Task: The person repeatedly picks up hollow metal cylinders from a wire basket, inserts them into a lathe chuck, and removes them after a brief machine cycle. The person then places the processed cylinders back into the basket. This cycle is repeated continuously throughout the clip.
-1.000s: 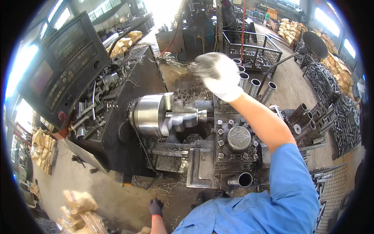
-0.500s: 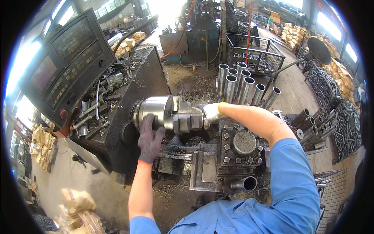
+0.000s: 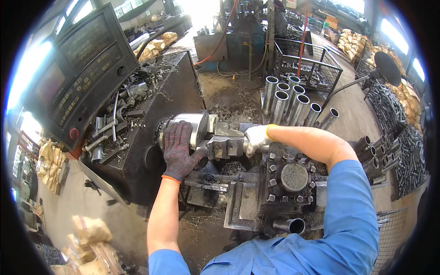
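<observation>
My left hand [image 3: 179, 149], in a dark knitted glove with an orange cuff, lies with fingers stretched over the shiny round lathe chuck [image 3: 198, 128]; its thumb points toward the stepped chuck jaws [image 3: 225, 145]. My right hand [image 3: 256, 139] wears a white glove with a yellow cuff. Its fingers are closed round a metal tube [image 3: 264, 149] at the right side of the jaws; the glove hides most of the tube. Just right of and below that hand is the square tool post [image 3: 292, 178], with bolts around its round cap.
A control panel [image 3: 75, 73] leans in at left above a chip-strewn headstock [image 3: 156, 98] with wrenches [image 3: 103, 133]. Several upright steel tubes [image 3: 280, 107] stand beyond my right arm. A lamp [image 3: 386, 68] juts in at right. Another tube [image 3: 291, 225] lies near my body.
My left hand has slid up and now lies flatter across the chuck. The jaws appear turned. My right hand stays closed beside them, slightly farther right, and the whole view has shifted a little.
</observation>
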